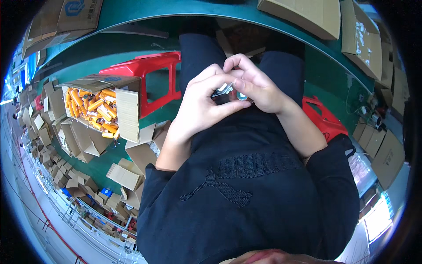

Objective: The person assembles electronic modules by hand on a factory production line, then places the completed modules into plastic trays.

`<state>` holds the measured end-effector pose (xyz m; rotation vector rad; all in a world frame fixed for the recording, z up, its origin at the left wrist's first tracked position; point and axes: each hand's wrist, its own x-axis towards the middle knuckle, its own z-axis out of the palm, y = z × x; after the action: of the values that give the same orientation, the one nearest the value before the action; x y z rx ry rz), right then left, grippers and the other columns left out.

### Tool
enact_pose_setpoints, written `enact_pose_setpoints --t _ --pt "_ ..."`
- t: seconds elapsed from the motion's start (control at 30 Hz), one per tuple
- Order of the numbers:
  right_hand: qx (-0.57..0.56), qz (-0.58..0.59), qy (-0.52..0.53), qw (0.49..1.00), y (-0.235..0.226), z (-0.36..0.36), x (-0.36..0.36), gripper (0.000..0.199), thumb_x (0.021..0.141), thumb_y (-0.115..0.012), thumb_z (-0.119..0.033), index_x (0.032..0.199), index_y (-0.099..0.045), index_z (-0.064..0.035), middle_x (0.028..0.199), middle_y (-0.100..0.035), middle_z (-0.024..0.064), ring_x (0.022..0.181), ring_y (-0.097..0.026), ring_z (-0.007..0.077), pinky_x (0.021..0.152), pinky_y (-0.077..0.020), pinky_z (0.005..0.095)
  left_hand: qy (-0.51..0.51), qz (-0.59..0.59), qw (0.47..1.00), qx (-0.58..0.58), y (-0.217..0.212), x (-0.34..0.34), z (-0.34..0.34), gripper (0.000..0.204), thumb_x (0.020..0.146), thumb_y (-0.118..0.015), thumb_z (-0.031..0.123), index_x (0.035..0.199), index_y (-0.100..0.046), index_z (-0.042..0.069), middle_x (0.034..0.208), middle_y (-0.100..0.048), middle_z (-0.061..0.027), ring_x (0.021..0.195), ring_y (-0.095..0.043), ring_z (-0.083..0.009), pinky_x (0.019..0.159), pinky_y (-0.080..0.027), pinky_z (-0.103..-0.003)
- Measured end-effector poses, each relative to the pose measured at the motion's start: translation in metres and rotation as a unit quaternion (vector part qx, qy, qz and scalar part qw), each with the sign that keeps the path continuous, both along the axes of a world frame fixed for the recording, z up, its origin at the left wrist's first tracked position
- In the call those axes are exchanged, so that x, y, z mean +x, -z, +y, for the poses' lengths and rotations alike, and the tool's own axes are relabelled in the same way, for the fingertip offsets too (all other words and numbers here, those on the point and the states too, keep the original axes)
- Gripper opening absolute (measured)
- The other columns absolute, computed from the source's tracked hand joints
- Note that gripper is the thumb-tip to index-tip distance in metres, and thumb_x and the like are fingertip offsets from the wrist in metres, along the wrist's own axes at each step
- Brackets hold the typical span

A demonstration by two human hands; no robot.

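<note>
Head view: above the person's dark-trousered lap (283,77), the bare left hand (200,99) and bare right hand (261,90), fingers curled closed, grip a small shiny silvery-and-white part (223,90), mostly hidden, beside a round teal-and-white end (241,96).

Left hand (198,99) is curling its fingers in, back showing, thumb reaching across to the right. Right hand (262,91) is facing it, index finger bending over, thumb tip pointing left. They're basically meeting up, with the left forearm (173,152) and right forearm (303,127) both angling inward.
</note>
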<state>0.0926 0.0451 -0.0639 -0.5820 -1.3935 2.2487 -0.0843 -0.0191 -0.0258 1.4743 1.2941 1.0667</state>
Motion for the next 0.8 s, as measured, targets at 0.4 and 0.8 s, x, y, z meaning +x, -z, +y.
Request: enact_pose_setpoints --t 0.4,0.8 --pt "0.238 0.043 0.124 0.962 -0.051 0.008 0.007 0.042 0.080 -0.083 -0.007 0.117 -0.066 0.0011 0.084 -0.069 0.0072 0.061 -0.055 0.0096 0.055 -0.0425 0.0220 -0.009 -0.118 0.993 0.027 0.000 0.000 0.000 0.079 0.095 -0.033 0.079 0.085 -0.059 0.005 0.083 -0.054 -0.0059 0.071 -0.046 -0.0166 0.062 -0.038 -0.031" --pt "0.297 0.047 0.196 0.933 -0.047 0.000 0.003 0.031 0.073 -0.083 0.004 0.101 -0.071 0.0011 0.087 -0.074 0.0093 0.058 -0.054 0.0110 0.052 -0.0424 0.0226 0.019 -0.133 0.990 0.051 0.002 0.010 0.005 0.077 0.104 -0.031 0.071 0.083 -0.060 0.003 0.080 -0.053 -0.0078 0.067 -0.044 -0.0202 0.062 -0.036 -0.032"
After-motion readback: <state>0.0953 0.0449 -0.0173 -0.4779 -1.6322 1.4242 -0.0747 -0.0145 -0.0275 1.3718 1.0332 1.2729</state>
